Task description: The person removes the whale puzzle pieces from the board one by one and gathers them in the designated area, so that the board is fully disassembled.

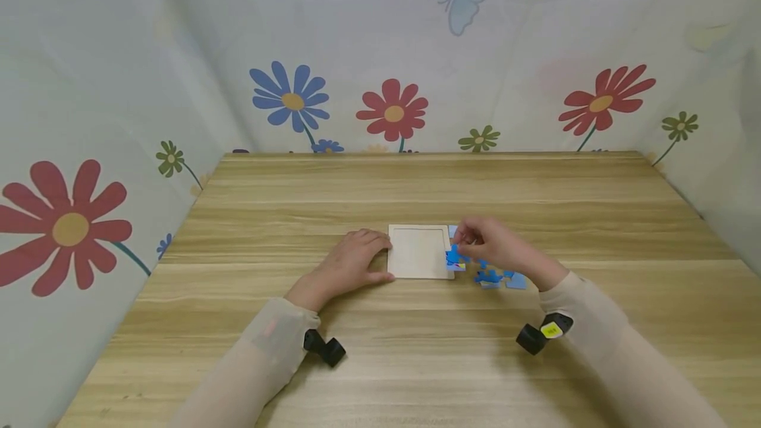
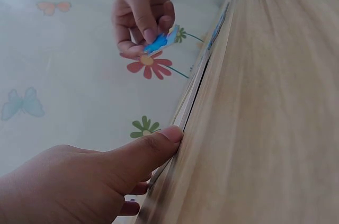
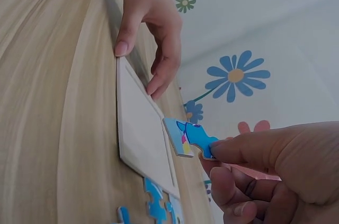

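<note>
A pale wooden puzzle tray [image 1: 419,255] with a raised border lies flat on the table, its recess bare. My left hand [image 1: 351,259] rests at the tray's left side, thumb at the near corner and fingertips farther up the edge. Between thumb and fingers, my right hand [image 1: 490,243] pinches a blue jigsaw piece [image 3: 193,138] with a light-blue edge and a bit of pink and yellow. This piece is held up over the tray's right border. Several loose jigsaw pieces [image 1: 489,277] lie right of the tray, partly hidden under the right hand.
The wood-grain table [image 1: 380,362] reaches back to a white curtain [image 1: 351,32] printed with flowers and butterflies. Each sleeved wrist carries a black camera, one on the left [image 1: 325,349] and one on the right [image 1: 542,334].
</note>
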`<action>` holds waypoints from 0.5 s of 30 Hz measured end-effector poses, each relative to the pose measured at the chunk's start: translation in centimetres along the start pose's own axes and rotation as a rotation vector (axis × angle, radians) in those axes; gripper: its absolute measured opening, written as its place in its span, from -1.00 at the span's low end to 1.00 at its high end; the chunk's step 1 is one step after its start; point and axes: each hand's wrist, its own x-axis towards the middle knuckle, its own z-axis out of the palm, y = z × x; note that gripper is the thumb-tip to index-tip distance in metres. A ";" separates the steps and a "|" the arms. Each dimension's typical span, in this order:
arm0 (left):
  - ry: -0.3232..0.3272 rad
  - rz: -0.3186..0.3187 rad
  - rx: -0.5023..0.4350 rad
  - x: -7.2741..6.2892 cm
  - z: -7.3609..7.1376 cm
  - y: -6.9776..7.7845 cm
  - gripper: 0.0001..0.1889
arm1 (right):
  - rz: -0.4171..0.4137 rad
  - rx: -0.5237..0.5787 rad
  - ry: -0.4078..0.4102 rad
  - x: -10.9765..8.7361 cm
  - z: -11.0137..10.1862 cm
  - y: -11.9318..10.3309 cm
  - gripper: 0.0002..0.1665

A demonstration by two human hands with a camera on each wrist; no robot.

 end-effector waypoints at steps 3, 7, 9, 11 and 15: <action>-0.003 -0.001 0.003 0.0 0.0 0.0 -0.39 | 0.005 -0.020 0.002 -0.3 0.0 0.4 -0.94; -0.006 0.001 0.001 0.0 -0.1 0.1 -0.39 | 0.013 -0.018 -0.006 -0.7 0.0 0.9 -0.92; -0.006 0.002 0.000 -0.1 -0.2 0.1 -0.39 | 0.019 -0.012 -0.012 -0.9 0.0 1.2 -0.90; -0.005 0.003 0.004 -0.1 -0.2 0.1 -0.39 | 0.031 -0.001 -0.019 -1.1 0.0 1.4 -0.89; -0.005 0.003 0.008 0.0 -0.2 0.1 -0.39 | 0.052 0.011 -0.033 -1.4 0.1 1.8 -0.92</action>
